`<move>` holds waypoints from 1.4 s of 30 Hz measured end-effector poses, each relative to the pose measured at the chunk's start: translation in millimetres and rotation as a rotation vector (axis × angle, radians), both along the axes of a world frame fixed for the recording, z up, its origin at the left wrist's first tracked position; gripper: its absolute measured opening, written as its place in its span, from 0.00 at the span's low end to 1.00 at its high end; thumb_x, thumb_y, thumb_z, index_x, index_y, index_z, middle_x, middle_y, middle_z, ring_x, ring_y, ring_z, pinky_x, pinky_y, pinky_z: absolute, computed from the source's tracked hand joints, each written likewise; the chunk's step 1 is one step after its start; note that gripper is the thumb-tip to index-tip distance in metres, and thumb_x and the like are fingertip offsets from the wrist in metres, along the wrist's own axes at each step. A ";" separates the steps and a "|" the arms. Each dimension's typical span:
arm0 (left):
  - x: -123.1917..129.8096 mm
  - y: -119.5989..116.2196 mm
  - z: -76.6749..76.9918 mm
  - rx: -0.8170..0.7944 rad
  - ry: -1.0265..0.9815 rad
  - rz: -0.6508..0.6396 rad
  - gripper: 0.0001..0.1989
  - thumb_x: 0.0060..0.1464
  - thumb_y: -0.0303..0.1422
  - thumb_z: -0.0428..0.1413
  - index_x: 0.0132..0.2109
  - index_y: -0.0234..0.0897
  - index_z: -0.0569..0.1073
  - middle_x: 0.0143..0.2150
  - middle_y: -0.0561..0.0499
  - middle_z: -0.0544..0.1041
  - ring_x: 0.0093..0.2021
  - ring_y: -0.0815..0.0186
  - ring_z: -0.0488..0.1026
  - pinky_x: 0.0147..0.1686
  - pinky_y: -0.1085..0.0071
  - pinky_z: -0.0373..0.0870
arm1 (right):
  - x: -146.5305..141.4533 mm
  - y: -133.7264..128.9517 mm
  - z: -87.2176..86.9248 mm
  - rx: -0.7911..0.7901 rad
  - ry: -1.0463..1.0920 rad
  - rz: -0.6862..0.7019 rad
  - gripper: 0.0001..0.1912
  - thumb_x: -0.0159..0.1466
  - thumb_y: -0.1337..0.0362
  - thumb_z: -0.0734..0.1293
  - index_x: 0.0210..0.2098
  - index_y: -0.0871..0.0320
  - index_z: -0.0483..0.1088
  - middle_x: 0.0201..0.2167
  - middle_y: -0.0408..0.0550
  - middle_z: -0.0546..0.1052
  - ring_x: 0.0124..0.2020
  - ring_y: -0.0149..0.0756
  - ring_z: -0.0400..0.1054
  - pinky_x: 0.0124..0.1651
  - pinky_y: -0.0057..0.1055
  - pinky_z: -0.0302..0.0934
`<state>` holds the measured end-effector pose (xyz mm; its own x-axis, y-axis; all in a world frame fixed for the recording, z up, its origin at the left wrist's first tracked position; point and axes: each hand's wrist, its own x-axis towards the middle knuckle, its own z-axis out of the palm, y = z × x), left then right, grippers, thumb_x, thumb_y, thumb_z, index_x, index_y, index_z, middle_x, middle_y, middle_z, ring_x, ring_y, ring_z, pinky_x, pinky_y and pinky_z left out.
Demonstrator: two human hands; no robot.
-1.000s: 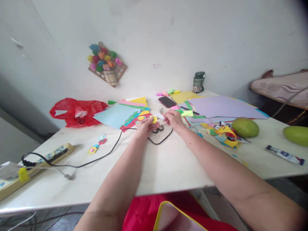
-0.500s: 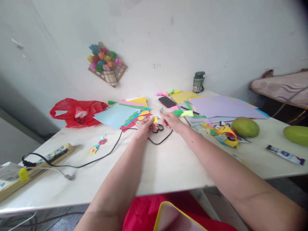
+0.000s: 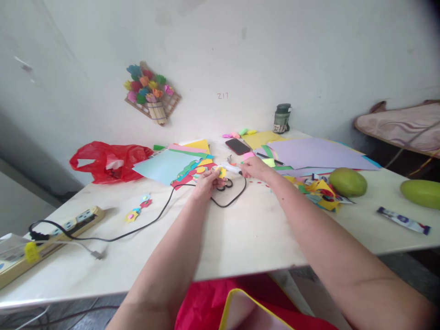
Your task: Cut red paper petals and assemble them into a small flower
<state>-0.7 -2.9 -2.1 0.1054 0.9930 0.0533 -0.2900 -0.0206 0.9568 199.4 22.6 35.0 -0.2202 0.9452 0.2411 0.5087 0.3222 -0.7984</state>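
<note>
My left hand (image 3: 210, 180) is closed on a small yellow paper flower (image 3: 222, 172) at the middle of the table. Under its fingers lie the black handles of a pair of scissors (image 3: 225, 184). My right hand (image 3: 253, 168) has its fingers curled together, beside the cord end of a white glue gun (image 3: 231, 168); whatever it pinches, if anything, is hidden. A black cord (image 3: 165, 208) loops from the glue gun to the power strip (image 3: 77, 221). Left of my hands lies a row of joined paper flowers (image 3: 139, 208).
Coloured paper sheets lie left (image 3: 161, 166) and right (image 3: 305, 152). A phone (image 3: 238, 146), pen (image 3: 270, 158), bottle (image 3: 282, 119) and red plastic bag (image 3: 110, 160) stand or lie farther back. Paper scraps (image 3: 321, 195), green fruits (image 3: 348, 182) and a tube (image 3: 404, 220) are at right.
My right hand has moved right, away from my left hand, uncovering more of the white glue gun. My left hand stays in place with the yellow paper flower.
</note>
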 end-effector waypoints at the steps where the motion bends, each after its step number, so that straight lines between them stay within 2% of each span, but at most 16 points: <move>1: -0.2 0.4 -0.7 0.006 0.002 -0.006 0.19 0.41 0.43 0.67 0.29 0.32 0.70 0.25 0.48 0.78 0.20 0.71 0.72 0.24 0.75 0.70 | -1.6 -1.5 0.5 -0.055 0.000 0.028 0.10 0.56 0.64 0.70 0.20 0.61 0.71 0.15 0.41 0.70 0.15 0.26 0.59 0.18 0.23 0.50; 2: -0.3 0.9 -1.4 0.012 0.005 -0.009 0.20 0.40 0.43 0.67 0.29 0.32 0.70 0.25 0.48 0.77 0.20 0.71 0.73 0.24 0.75 0.70 | -4.1 -3.5 1.2 -0.095 0.042 0.060 0.03 0.55 0.67 0.70 0.27 0.60 0.75 0.20 0.41 0.74 0.17 0.26 0.62 0.19 0.22 0.51; 4: -0.3 1.5 -2.1 0.015 0.016 -0.007 0.20 0.39 0.44 0.67 0.28 0.33 0.70 0.24 0.48 0.77 0.20 0.70 0.73 0.25 0.75 0.70 | -11.3 -8.1 2.3 -0.155 0.139 0.123 0.07 0.56 0.65 0.70 0.34 0.59 0.76 0.27 0.44 0.77 0.20 0.26 0.65 0.19 0.21 0.53; 8: 0.9 0.7 -0.7 0.022 0.049 -0.001 0.20 0.38 0.44 0.68 0.29 0.32 0.71 0.23 0.49 0.77 0.20 0.70 0.72 0.23 0.75 0.69 | -27.9 -13.1 -1.9 -0.236 0.320 0.175 0.11 0.56 0.59 0.72 0.26 0.62 0.74 0.25 0.48 0.77 0.19 0.26 0.66 0.18 0.21 0.55; 14: 3.1 0.0 0.5 0.014 0.093 0.000 0.21 0.38 0.45 0.68 0.28 0.31 0.72 0.23 0.48 0.77 0.20 0.69 0.73 0.23 0.75 0.70 | -39.4 -10.2 -13.0 -0.198 0.461 0.119 0.13 0.53 0.64 0.73 0.19 0.61 0.68 0.17 0.41 0.72 0.16 0.23 0.61 0.16 0.20 0.53; 19: 2.9 2.7 -1.7 -0.015 0.089 -0.004 0.25 0.45 0.53 0.61 0.32 0.31 0.73 0.26 0.45 0.78 0.23 0.66 0.76 0.26 0.73 0.72 | -40.9 -9.0 -14.2 -0.192 0.465 0.082 0.12 0.53 0.66 0.73 0.19 0.60 0.67 0.16 0.41 0.72 0.15 0.23 0.61 0.17 0.20 0.53; 21: 2.3 3.1 -2.5 -0.010 0.092 -0.005 0.26 0.43 0.53 0.62 0.33 0.31 0.73 0.27 0.45 0.78 0.23 0.66 0.76 0.26 0.73 0.73 | -41.4 -9.6 -13.9 -0.192 0.459 0.076 0.11 0.54 0.67 0.71 0.19 0.60 0.67 0.15 0.40 0.72 0.15 0.24 0.61 0.17 0.20 0.53; 25: 1.3 2.6 -3.3 0.051 0.117 -0.024 0.24 0.34 0.46 0.69 0.31 0.31 0.73 0.28 0.46 0.79 0.25 0.66 0.76 0.27 0.73 0.72 | -41.9 -12.0 -12.5 -0.190 0.433 0.080 0.11 0.56 0.71 0.68 0.18 0.60 0.66 0.14 0.39 0.69 0.15 0.23 0.60 0.18 0.20 0.53; 32: 1.4 2.5 -4.1 0.075 0.180 0.000 0.23 0.35 0.47 0.68 0.30 0.31 0.74 0.27 0.46 0.79 0.24 0.65 0.76 0.27 0.72 0.71 | -41.2 -11.7 -13.5 -0.220 0.435 0.093 0.12 0.57 0.71 0.67 0.18 0.60 0.67 0.14 0.40 0.70 0.14 0.23 0.59 0.17 0.20 0.52; 35: 0.1 3.2 -4.3 0.059 0.166 -0.008 0.24 0.37 0.50 0.66 0.32 0.32 0.74 0.29 0.45 0.79 0.26 0.64 0.77 0.28 0.71 0.72 | -41.2 -11.9 -12.6 -0.238 0.470 0.099 0.11 0.57 0.71 0.67 0.18 0.60 0.67 0.14 0.40 0.71 0.14 0.23 0.60 0.17 0.20 0.53; 39: -0.8 4.1 -2.3 0.027 0.124 -0.025 0.28 0.45 0.57 0.58 0.33 0.31 0.74 0.28 0.43 0.79 0.26 0.61 0.78 0.27 0.70 0.73 | -41.4 -14.2 -9.6 -0.263 0.520 0.111 0.12 0.56 0.72 0.68 0.18 0.61 0.66 0.13 0.40 0.70 0.13 0.23 0.59 0.16 0.20 0.52; 42: 0.1 3.2 0.6 -0.001 0.092 -0.033 0.25 0.47 0.53 0.57 0.33 0.31 0.74 0.27 0.43 0.79 0.25 0.61 0.77 0.27 0.69 0.73 | -41.8 -15.6 -8.4 -0.277 0.528 0.112 0.13 0.56 0.73 0.68 0.17 0.61 0.66 0.13 0.39 0.69 0.13 0.22 0.59 0.15 0.20 0.51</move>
